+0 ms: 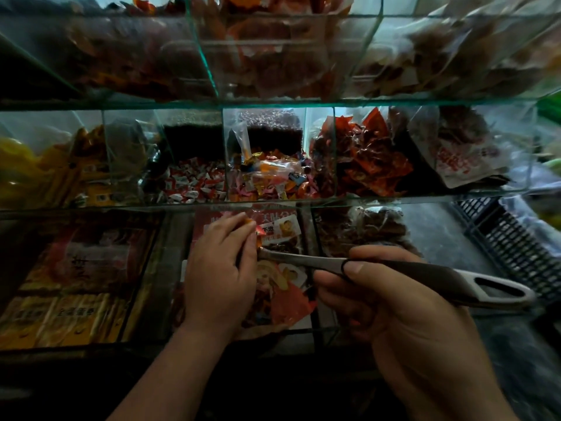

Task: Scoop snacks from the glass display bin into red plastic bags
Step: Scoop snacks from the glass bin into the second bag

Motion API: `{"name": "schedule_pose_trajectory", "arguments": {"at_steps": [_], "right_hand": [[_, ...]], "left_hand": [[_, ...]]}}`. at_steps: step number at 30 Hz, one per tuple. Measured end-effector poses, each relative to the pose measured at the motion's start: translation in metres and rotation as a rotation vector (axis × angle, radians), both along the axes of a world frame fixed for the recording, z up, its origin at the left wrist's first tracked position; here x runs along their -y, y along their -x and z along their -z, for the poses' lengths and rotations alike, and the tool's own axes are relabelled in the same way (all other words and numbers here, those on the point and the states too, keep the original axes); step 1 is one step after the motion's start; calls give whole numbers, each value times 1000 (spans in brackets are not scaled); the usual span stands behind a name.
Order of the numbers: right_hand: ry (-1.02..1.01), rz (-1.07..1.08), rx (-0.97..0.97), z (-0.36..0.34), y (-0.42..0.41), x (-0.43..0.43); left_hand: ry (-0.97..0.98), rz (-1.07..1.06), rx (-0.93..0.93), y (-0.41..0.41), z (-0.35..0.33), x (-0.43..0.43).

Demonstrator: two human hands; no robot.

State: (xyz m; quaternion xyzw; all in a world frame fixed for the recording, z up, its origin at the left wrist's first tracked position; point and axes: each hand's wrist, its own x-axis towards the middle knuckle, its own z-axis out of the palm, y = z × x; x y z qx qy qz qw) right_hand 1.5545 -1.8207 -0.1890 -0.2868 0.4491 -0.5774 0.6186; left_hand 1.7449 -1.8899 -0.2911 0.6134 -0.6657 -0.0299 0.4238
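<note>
Dim tiered glass shelving fills the view, each level split into compartments. Step in hand: gathering stock in the lower middle glass display bin (pixel 321 329), which holds red-and-white printed snack packets (pixel 282 287) with dark dried pieces showing among them. Down in this bin, the left hand (pixel 218 268) has a narrow grip, its fingertips apparently pinching a small orange-red wrapper (pixel 249 223) towards the back. The right hand (pixel 394 299) has its grip wrapped round a steel scooping tool with a dark handle (pixel 425 276); the tool's tip lies in the bin just beside the left fingers. Scoop or tongs: cannot tell. No red plastic bag can be made out. Judgement: loading has hardly begun. The next move calls for working the tip under the packets, lifting clear of the glass front, and having a bag held open, which likely means freeing the left hand. Neighbouring bins: brown dried pieces in clear bags (pixel 364 229) to the right, red and yellow boxed packs (pixel 76 268) to the left. Shelf above: small red-and-white wrapped sweets (pixel 194 183), mixed bright sweets (pixel 267 177), crumpled red-orange packets (pixel 364 159).
</note>
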Motion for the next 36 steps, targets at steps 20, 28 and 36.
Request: {"name": "schedule_pose_trajectory", "arguments": {"at_steps": [20,28,36], "right_hand": [[-27,455,268,16,-57,180],[788,-28,-1351,65,-33,212],[813,283,-874,38,-29,128]], "left_hand": [[-67,64,-270,17,-14,141],[-111,157,-197,9,-12,139],[-140,184,-327,2,-30,118]]}}
